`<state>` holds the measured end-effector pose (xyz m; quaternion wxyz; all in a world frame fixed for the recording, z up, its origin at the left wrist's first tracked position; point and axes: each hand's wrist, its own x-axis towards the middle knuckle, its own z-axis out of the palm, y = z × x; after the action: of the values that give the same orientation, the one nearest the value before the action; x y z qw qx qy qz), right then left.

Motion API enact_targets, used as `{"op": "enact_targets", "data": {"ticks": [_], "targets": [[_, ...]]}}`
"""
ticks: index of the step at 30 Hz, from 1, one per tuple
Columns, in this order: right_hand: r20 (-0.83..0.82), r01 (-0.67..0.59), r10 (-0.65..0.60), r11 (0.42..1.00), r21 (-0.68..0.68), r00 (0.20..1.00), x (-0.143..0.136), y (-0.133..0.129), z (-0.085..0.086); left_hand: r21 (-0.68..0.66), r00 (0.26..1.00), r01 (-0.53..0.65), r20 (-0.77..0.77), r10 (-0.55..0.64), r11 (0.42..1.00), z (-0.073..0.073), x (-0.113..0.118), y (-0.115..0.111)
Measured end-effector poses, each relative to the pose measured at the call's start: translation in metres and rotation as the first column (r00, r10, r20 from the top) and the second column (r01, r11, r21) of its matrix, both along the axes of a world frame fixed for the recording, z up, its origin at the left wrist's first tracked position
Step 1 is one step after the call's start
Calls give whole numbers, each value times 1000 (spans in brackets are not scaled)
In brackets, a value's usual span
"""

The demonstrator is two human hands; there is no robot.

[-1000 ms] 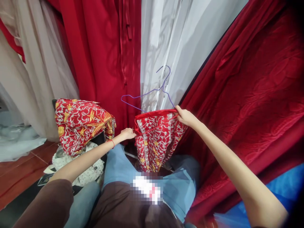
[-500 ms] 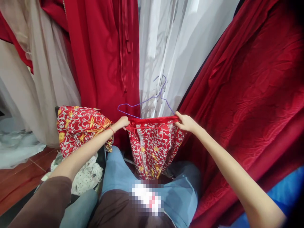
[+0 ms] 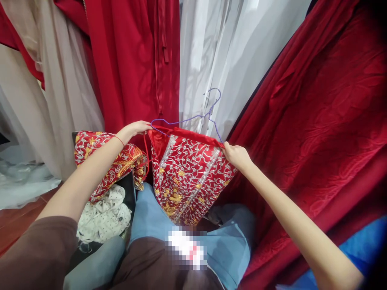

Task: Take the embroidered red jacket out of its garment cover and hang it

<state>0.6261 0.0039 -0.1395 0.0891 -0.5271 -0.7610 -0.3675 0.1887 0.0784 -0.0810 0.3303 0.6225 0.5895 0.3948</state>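
Observation:
A red embroidered skirt with silver and gold patterns hangs stretched between my hands over my lap. My left hand is closed on the left end of its red waistband, right by the bent tip of a purple wire hanger. At the other end, my right hand pinches the waistband close to the hanger's right arm. The hanger's lower part goes behind the waistband, and its hook points up. A thin red tie dangles below my left hand. The waistband slopes down toward the right.
A second red and gold embroidered garment lies folded on my left, over a bundle of white dotted fabric. Long red cloth, white cloth and patterned dark red cloth hang in front and to the right.
My left hand has risen and moved left with its end of the waistband, up to the hanger's left tip. The skirt is spread wider and tilted. The hanger has shifted slightly up and right.

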Motion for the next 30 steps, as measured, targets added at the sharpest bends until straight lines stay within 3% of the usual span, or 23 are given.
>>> {"op": "enact_targets", "data": {"ticks": [4, 6, 8, 11, 15, 17, 20, 22, 24, 27, 30], "targets": [[30, -3, 3, 1000, 12, 1000, -5, -3, 3, -32, 998, -40, 47, 42, 999, 14, 4, 15], [44, 12, -12, 1000, 18, 999, -6, -4, 4, -11, 989, -78, -126, 76, 997, 24, 7, 20], [61, 27, -28, 1000, 13, 998, -7, -5, 4, 144, 898, -125, -404, 173, 982, 29, 15, 22], [94, 41, -40, 999, -9, 995, -10, -8, 2, 383, 736, -117, -586, 339, 916, 20, 40, 16], [97, 75, -73, 997, -19, 993, -12, -10, 1, 582, 679, -3, -596, 429, 813, -8, 81, -7], [100, 83, -80, 996, -27, 992, -11, -11, 1, 557, 626, -10, -644, 440, 830, -10, 93, -19], [109, 93, -89, 995, -31, 990, -7, -12, 2, 448, 581, -93, -701, 414, 889, 9, 96, -37], [117, 101, -97, 995, -25, 988, -4, -12, 4, 426, 611, -109, -684, 399, 898, 23, 95, -51], [128, 103, -99, 994, -21, 987, -2, -13, 6, 402, 693, -85, -633, 344, 912, 29, 100, -66], [135, 87, -84, 996, -17, 987, 2, -15, 9, 391, 828, 8, -519, 213, 920, 17, 124, -88], [88, 50, -51, 999, 12, 995, 10, -16, 12, 489, 898, 97, -419, 136, 867, -5, 149, -91]]}}
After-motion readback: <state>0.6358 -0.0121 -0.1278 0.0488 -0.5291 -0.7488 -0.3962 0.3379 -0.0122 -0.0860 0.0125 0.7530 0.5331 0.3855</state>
